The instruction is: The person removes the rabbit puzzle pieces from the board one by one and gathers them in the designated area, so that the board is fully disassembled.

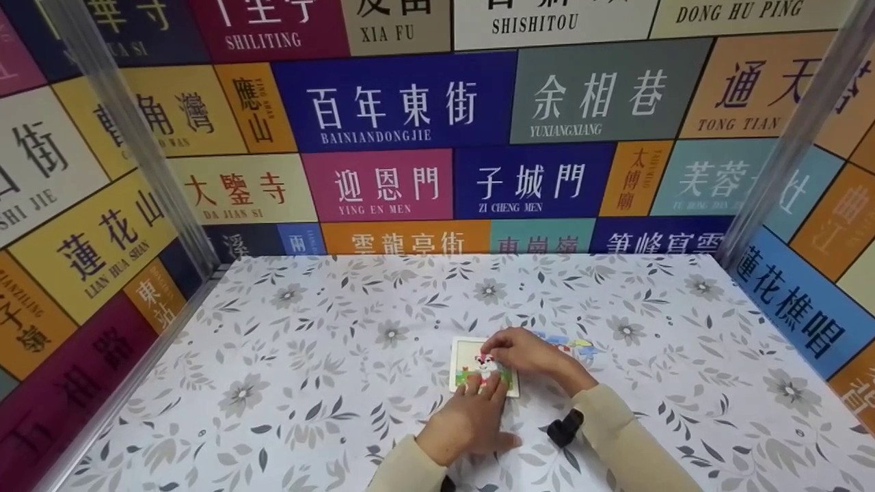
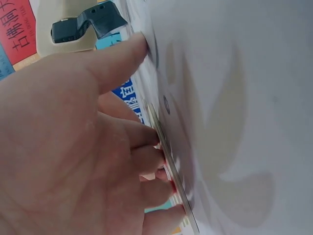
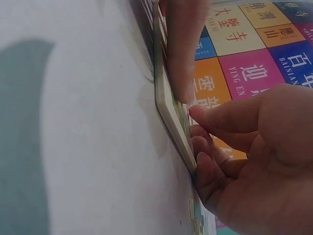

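A small square puzzle board [image 1: 459, 348] with a cream rim lies on the table, showing a cartoon animal [image 1: 485, 363] in white and pink over green. My left hand [image 1: 468, 420] rests its fingertips on the board's near part, thumb spread to the side; the left wrist view shows those fingers [image 2: 159, 193] against its face. My right hand [image 1: 530, 352] bends over the far right part, thumb and fingers close together at the animal's pink ear, pinching what looks like a puzzle piece, mostly hidden. In the right wrist view its fingertips [image 3: 200, 142] meet the board's edge.
Loose colourful puzzle pieces [image 1: 581, 345] in blue, yellow and red lie just beyond my right hand, partly covered by it. A floral cloth [image 1: 307, 383] covers the table. Panels with street names [image 1: 393, 102] stand behind and at both sides, with clear posts [image 1: 793, 143] at the corners.
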A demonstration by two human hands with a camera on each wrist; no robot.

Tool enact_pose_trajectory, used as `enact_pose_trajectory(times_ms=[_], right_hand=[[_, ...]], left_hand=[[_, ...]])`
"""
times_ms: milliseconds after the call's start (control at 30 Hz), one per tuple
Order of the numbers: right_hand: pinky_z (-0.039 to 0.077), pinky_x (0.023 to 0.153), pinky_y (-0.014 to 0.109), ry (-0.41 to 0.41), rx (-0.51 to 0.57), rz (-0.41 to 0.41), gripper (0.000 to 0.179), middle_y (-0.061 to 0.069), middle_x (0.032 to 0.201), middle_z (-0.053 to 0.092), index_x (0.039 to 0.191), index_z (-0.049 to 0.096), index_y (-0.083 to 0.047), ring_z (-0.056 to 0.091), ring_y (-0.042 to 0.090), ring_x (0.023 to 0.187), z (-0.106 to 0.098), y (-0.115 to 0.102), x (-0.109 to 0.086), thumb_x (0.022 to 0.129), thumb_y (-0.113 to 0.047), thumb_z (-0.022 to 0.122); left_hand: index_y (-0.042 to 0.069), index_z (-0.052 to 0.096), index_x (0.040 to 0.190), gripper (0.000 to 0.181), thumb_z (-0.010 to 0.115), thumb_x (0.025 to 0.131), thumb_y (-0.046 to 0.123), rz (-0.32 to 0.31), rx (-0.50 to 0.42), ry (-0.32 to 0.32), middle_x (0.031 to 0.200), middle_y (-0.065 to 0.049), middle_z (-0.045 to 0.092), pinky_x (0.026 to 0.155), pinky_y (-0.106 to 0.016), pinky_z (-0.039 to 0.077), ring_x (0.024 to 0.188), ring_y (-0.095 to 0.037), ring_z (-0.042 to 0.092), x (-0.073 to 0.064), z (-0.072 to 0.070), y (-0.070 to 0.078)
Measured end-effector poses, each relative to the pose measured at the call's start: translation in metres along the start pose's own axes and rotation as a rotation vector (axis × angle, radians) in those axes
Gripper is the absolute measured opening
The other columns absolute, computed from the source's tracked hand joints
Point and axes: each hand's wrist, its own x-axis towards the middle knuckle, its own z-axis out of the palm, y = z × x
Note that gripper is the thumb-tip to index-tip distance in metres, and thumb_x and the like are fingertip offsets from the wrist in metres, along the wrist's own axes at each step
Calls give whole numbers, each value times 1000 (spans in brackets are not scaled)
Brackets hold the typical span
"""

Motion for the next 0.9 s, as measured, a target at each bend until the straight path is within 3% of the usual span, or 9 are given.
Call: enact_pose_trajectory(times_ms=[200,400,600,900], right_hand=[[46,80,27,-6,23,-32,23,14,107,72,109,73,-2,57,13,88,0,1,0,97,-4,54],[49,84,31,-9,10,-65,22,16,110,72,109,73,-1,61,17,95,-1,2,-1,98,-6,54],[50,87,34,-4,-2,-59,22,15,109,72,109,73,-3,63,20,99,0,3,0,97,-6,55],[49,85,33,0,-14,-29,21,12,108,72,109,73,-5,61,17,94,1,1,1,97,-6,55]], left_hand=[[16,27,160,87,62,92,58,25,3,4,168,-1,23,123,-47,29,155,-26,24,2,0,1],[22,32,158,82,62,91,60,11,33,15,167,-4,27,117,-56,35,153,-35,27,3,-1,10],[24,33,157,83,60,90,64,18,108,51,165,-5,30,112,-56,40,149,-32,34,5,1,12],[24,32,158,83,60,90,64,19,77,55,165,-8,30,114,-57,37,151,-34,31,4,3,9]])
